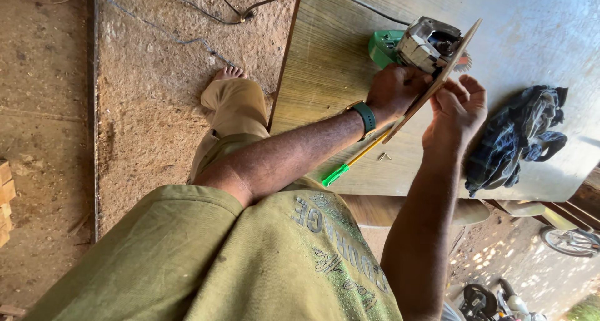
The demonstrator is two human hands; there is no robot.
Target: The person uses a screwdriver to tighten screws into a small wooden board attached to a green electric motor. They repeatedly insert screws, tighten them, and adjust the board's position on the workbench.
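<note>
My left hand [394,91] grips a green and grey circular saw [420,44] tipped on its side on a wooden board table [325,65]. My right hand [458,108] has its fingers at the edge of the saw's flat base plate [437,77], which stands tilted between both hands. A toothed blade edge [464,62] shows behind the plate. A yellow pencil with a green cap [350,162] lies under my left wrist, beside small screws [383,157].
A dark plaid cloth [515,137] lies bunched on the table at the right. A black cord [262,2] runs from the saw over the dirt floor [156,96]. My bare foot [228,77] stands beside the table edge. A bicycle wheel [569,241] shows lower right.
</note>
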